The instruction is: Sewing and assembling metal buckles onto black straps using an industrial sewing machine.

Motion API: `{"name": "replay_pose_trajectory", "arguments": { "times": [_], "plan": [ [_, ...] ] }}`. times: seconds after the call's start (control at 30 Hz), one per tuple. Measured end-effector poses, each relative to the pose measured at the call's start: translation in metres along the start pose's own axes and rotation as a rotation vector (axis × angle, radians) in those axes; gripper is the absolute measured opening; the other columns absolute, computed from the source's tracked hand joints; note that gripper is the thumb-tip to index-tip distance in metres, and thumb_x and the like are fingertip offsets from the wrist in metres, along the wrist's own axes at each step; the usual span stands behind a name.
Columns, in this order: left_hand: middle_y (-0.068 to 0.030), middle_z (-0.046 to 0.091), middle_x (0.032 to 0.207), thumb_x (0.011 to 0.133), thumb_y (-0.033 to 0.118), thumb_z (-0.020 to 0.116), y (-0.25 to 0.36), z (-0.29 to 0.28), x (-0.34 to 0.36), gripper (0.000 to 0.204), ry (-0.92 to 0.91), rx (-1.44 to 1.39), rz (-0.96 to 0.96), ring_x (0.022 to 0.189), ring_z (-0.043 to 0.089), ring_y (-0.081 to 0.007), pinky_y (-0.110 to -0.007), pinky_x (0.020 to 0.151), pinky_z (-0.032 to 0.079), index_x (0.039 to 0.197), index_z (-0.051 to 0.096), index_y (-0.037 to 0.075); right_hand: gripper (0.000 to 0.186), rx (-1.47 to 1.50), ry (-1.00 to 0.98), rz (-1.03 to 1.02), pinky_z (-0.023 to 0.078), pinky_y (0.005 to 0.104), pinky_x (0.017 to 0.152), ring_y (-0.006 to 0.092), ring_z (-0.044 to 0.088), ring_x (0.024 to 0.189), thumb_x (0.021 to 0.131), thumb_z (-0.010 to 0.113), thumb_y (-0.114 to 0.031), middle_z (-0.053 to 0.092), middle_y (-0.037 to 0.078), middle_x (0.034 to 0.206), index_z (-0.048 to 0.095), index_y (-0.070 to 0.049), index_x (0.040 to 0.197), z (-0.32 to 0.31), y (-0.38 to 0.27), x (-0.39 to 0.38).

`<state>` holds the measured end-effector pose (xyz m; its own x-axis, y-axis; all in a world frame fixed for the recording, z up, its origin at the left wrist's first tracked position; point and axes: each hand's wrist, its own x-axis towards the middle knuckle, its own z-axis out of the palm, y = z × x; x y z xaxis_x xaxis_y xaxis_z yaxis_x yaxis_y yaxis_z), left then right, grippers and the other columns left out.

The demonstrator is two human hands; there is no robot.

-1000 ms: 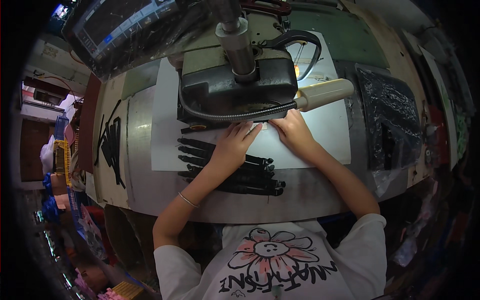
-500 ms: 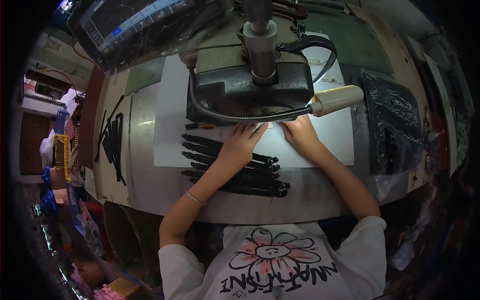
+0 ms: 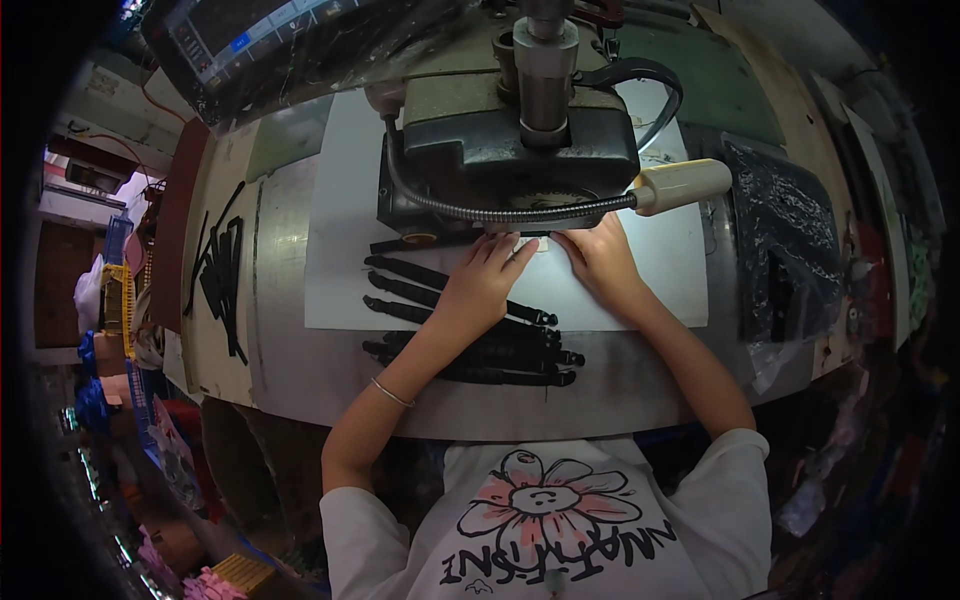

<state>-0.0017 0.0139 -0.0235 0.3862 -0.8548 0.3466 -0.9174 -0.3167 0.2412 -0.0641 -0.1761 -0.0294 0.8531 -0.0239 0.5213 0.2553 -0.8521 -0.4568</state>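
A: Layout, biggest first?
B: Worktop (image 3: 640,375), machine head (image 3: 510,160) over its far middle, white sheet (image 3: 675,275) underneath. Screen (image 3: 290,45) far left. Dark plastic bag (image 3: 790,240) at right. Laid-out black straps (image 3: 405,295) near side of the head, left of centre, partly under the left forearm. Cream lamp (image 3: 685,187) just right of the head.
A: Hands?
B: Left hand (image 3: 480,282): fingers narrow together, tips at the head's near edge. Right hand (image 3: 605,265): tips partly lost under the head. Pinch or flat press, cannot tell for either.
A: Piece?
B: Black strip (image 3: 540,234), at the head's near edge, between both sets of fingertips. Small pale piece (image 3: 542,245) just near of it.
A: Risks?
B: Fingertips look close to whatever works under the head; a slip could catch one. Uneven hold could skew the strip. Left forearm sits over the laid-out straps, so a sweep could drag them. Head hides the contact point, so misalignment could go unnoticed.
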Motion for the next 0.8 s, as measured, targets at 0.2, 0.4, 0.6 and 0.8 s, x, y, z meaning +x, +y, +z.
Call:
{"name": "replay_pose_trajectory", "arguments": {
  "times": [0.2, 0.4, 0.6, 0.8],
  "plan": [
    [-0.0116, 0.052, 0.115, 0.07, -0.008, 0.047, 0.0, -0.006, 0.0, 0.056, -0.02, 0.006, -0.02, 0.108, 0.05, -0.0284, -0.038, 0.094, 0.039, 0.123, 0.051, 0.012, 0.023, 0.183, -0.202, 0.119, 0.041, 0.0385, 0.08, 0.0356, 0.053, 0.089, 0.077, 0.064, -0.011, 0.059, 0.018, 0.096, 0.059, 0.0, 0.098, -0.009, 0.016, 0.0],
    [-0.0101, 0.061, 0.098, 0.088, 0.01, 0.05, 0.033, -0.017, 0.001, 0.023, -0.096, -0.86, -0.425, 0.078, 0.059, -0.0204, -0.028, 0.072, 0.049, 0.108, 0.062, 0.005, 0.017, 0.093, -0.092, 0.014, 0.04, 0.041, 0.077, 0.0344, 0.049, 0.087, 0.077, 0.062, -0.008, 0.052, 0.017, 0.087, 0.051, 0.003, 0.086, -0.004, 0.013, -0.002],
    [-0.0143, 0.061, 0.103, 0.094, 0.048, 0.028, 0.043, -0.023, 0.001, 0.062, -0.276, -1.771, -0.944, 0.087, 0.064, -0.0218, -0.025, 0.065, 0.054, 0.129, 0.037, -0.003, 0.011, 0.159, 0.096, -0.154, 0.041, 0.0348, 0.059, 0.027, 0.049, 0.067, 0.072, 0.063, -0.003, 0.051, 0.011, 0.075, 0.053, -0.001, 0.076, -0.015, -0.025, -0.001],
    [-0.0134, 0.064, 0.093, 0.093, 0.033, 0.044, 0.047, -0.038, -0.045, 0.038, -0.318, -1.805, -1.097, 0.07, 0.065, -0.0174, -0.022, 0.057, 0.053, 0.104, 0.053, -0.002, 0.01, 0.525, -0.142, 0.024, 0.042, 0.0354, 0.061, 0.0284, 0.05, 0.066, 0.077, 0.062, -0.008, 0.053, 0.011, 0.074, 0.055, -0.001, 0.079, -0.007, -0.078, -0.003]
  ]
}}
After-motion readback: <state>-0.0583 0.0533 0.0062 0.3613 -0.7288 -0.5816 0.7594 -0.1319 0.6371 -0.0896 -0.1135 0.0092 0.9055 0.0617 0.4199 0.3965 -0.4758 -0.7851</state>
